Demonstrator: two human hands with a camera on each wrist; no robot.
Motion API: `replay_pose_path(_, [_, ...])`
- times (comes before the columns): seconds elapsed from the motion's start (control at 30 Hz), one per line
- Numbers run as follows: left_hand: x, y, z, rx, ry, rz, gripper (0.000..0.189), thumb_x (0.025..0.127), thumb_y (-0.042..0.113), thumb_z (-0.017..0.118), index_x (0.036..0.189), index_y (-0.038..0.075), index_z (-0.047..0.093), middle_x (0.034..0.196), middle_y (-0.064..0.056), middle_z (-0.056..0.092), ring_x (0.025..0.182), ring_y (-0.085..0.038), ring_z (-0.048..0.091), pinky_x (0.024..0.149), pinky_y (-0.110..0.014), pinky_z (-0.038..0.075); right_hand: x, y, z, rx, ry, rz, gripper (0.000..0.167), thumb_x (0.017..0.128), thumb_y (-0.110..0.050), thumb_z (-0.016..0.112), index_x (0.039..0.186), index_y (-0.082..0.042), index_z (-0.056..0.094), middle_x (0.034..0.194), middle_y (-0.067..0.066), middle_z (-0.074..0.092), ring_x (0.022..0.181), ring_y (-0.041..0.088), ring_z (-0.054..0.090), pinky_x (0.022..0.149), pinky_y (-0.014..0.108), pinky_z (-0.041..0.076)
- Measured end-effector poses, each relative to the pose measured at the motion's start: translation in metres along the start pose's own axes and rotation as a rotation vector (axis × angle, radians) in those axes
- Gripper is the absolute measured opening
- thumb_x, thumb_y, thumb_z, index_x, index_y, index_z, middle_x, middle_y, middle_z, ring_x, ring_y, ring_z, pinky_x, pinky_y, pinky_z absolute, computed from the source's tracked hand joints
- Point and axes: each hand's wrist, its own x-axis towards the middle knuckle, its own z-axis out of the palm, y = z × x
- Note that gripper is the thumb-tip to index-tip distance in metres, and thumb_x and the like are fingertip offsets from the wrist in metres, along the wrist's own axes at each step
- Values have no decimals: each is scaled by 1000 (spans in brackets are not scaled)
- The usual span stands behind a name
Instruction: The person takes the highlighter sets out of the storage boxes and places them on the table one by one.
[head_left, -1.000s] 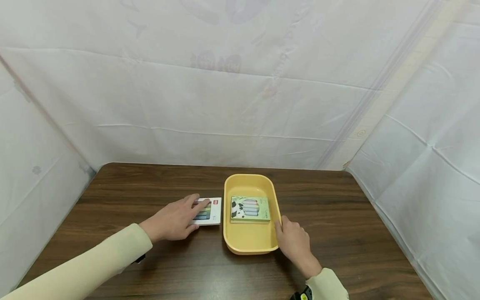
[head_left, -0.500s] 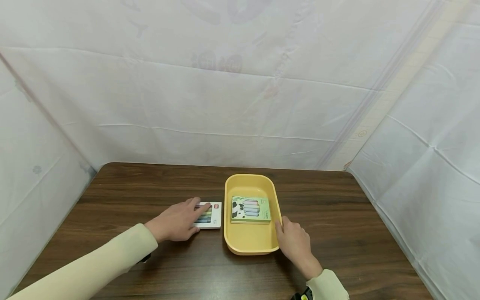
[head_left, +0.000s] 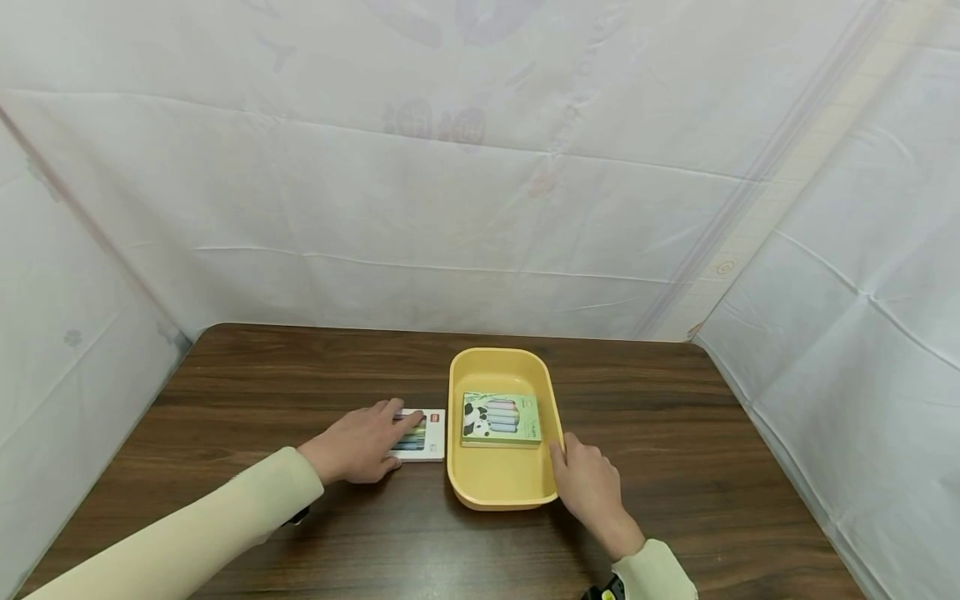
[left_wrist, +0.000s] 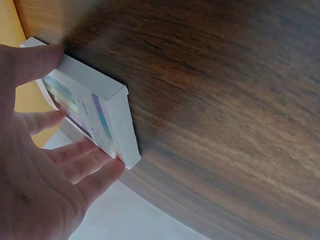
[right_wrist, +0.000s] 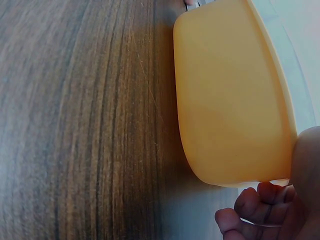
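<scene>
Holding 1 white box point(head_left: 428, 437), the left hand point(head_left: 362, 443) lies near the yellow tray point(head_left: 502, 477).

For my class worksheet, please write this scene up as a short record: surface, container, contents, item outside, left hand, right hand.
Surface: dark wood-grain table
Container: yellow tray, open-topped, rounded corners
Contents: green box with a panda and pens printed on it, lying inside the tray
Item outside: white box, close beside the tray on the left hand's side; whether they touch is unclear
Left hand: fingers spread over the white box, touching it
Right hand: grips the tray's rim near a corner
</scene>
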Motion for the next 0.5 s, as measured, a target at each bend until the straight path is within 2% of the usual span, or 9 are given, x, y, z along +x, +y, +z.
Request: replay_pose_path(0.5, [0,3,-1,20,-21,-11,64,90,39,62,146,16,41,124,-13,48,108,-24,52,91,-44,49,-1,-1,-2,8,-9,1,30,100,-29,47,76,-12,50,56,1,43,46,14,42,44,29,29])
